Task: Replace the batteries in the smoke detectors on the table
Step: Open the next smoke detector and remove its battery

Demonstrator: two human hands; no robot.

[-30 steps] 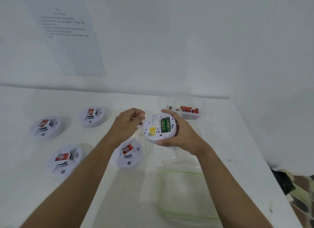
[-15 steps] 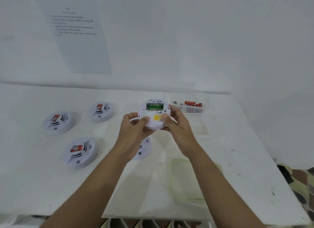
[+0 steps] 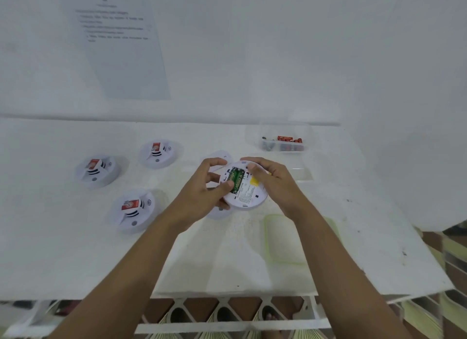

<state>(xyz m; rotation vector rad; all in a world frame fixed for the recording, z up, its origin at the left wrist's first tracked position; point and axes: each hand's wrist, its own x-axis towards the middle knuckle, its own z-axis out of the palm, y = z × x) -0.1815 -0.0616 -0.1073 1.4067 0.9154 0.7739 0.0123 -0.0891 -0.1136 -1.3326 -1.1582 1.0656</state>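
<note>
I hold a round white smoke detector (image 3: 249, 197) back side up, above the table's middle. Its battery bay is uncovered and shows green batteries (image 3: 236, 180). My right hand (image 3: 273, 179) grips the detector's far and right rim. My left hand (image 3: 202, 189) holds its left side, thumb tip resting by the batteries. Three more detectors with red stickers lie face up to the left: one (image 3: 97, 171), another (image 3: 158, 153) and a third (image 3: 133, 211). A further detector (image 3: 218, 212) peeks out under my left hand.
A clear box of red batteries (image 3: 284, 142) stands at the back right. A shallow green-rimmed container (image 3: 288, 240) lies near the front edge under my right forearm. A white round part (image 3: 219, 156) lies behind my left hand. A printed sheet (image 3: 121, 48) hangs on the wall.
The detector has come down from chest height toward the table and turned, so the battery bay now sits at its upper left. My left thumb has moved onto the batteries.
</note>
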